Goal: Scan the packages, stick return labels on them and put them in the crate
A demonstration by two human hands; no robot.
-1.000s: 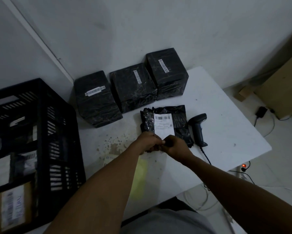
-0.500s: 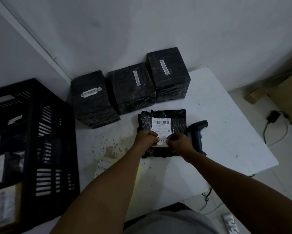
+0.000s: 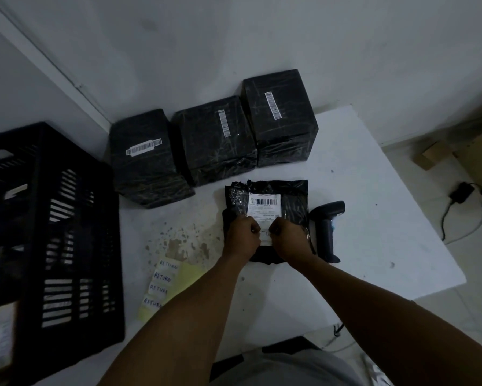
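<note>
I count three black wrapped boxes (image 3: 147, 154) (image 3: 216, 139) (image 3: 280, 118) in a row at the back of the white bench (image 3: 373, 218), each with one barcode strip. One flat black package (image 3: 292, 196) lies in front of them. My left hand (image 3: 241, 236) and right hand (image 3: 291, 240), grips curled, each pinch an end of one return label (image 3: 265, 234) against it. One scanner (image 3: 327, 232) lies just right. Four spare return labels (image 3: 161, 285) sit by the black crate (image 3: 75, 232), which holds parcels I cannot count.
</note>
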